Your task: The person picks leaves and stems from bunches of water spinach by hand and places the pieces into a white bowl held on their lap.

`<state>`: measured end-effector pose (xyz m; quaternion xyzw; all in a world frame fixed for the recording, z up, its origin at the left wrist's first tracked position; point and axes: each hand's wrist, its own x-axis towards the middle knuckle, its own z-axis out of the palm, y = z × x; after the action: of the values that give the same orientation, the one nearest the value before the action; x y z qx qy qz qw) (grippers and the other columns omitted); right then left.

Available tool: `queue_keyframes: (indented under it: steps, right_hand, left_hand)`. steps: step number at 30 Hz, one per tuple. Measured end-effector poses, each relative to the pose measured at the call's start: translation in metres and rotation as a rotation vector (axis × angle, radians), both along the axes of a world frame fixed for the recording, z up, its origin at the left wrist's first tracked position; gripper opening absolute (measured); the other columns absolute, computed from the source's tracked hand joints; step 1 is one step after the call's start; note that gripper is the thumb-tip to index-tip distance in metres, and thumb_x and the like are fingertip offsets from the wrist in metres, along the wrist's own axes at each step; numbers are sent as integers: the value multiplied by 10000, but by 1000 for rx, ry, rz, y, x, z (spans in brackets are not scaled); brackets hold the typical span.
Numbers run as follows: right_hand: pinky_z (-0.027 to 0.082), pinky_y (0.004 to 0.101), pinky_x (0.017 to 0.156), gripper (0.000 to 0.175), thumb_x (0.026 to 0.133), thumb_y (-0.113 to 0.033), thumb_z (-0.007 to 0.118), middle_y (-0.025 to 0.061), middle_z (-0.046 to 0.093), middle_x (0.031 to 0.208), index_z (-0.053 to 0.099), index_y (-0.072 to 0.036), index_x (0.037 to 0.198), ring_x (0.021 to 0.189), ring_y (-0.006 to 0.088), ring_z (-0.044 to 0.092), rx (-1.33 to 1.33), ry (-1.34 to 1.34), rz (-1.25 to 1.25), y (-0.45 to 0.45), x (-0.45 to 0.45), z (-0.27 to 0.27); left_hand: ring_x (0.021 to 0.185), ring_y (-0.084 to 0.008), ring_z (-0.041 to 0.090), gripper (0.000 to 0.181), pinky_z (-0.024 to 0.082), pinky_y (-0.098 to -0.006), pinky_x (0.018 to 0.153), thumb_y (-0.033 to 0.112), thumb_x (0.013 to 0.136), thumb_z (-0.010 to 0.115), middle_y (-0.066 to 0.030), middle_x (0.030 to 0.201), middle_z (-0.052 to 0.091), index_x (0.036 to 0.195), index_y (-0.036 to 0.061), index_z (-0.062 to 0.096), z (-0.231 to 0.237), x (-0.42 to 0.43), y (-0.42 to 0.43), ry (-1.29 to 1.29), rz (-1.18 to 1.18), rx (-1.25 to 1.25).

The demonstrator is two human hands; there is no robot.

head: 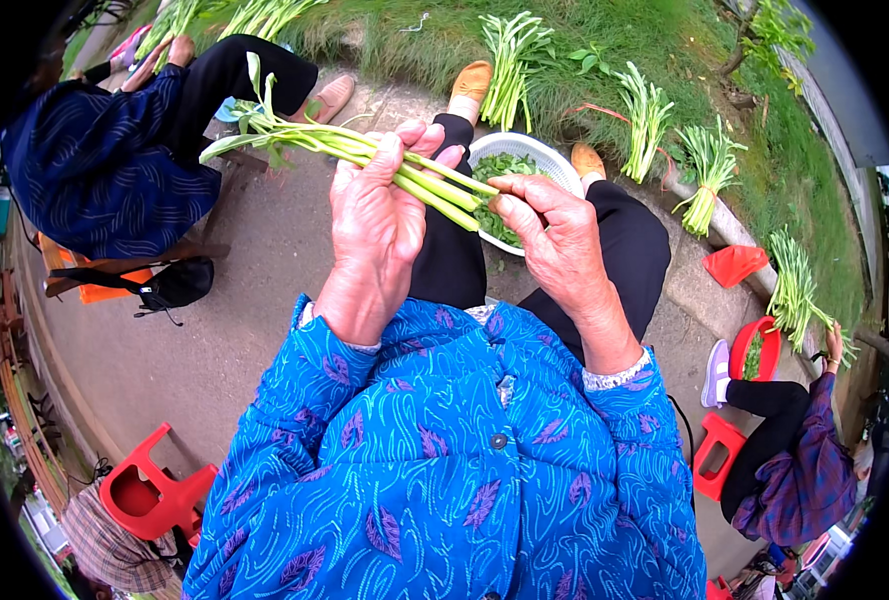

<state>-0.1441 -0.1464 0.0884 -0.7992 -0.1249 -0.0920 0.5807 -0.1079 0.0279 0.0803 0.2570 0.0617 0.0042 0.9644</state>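
Note:
My left hand (384,217) holds a small bunch of green leafy stalks (317,139), its thumb across them, leaves pointing left and thick stem ends pointing right. At those ends, the thumb and forefinger of my right hand (557,240) are bent together at a stalk tip; whether they pinch it I cannot tell. Below both hands, a white plastic basket (561,161) stands on the ground between my feet, with loose green leaves (506,165) inside. My right hand hides part of the basket.
Bundles of stalks (512,71) lie along the grassy kerb, one tied bundle (703,176) among them. Seated people are at left and right. A red plastic bag (735,265), a red basin (769,352), red plastic stools (156,487) and a black bag (182,285) stand or lie around.

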Motion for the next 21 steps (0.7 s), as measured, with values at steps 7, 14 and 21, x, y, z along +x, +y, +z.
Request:
queue_keyframes:
  steps: [7,14,21]
  right_hand:
    - [501,343,658,97,825,-63,645,144,652,796,661,-4,901,742,274,656,-87,-15,-37,1,0,1]
    - [500,354,647,78,818,-64,648,142,646,786,652,-16,880,735,292,652,-171,10,-45,2,0,2]
    - [504,369,643,88,804,-74,650,133,635,773,637,-25,875,741,306,646,-260,-159,-19,0,3,-6]
  left_hand:
    - [959,-299,638,139,539,-542,861,53,908,571,-156,967,618,1011,6,492,2,-2,-5,9,18,42]
    - [960,-302,637,137,539,-542,859,43,913,558,-156,975,613,1012,22,466,2,-2,-5,25,1,38]
    - [958,-308,636,157,541,-546,848,43,913,558,-156,979,614,1027,29,453,-1,-1,-6,36,3,52]
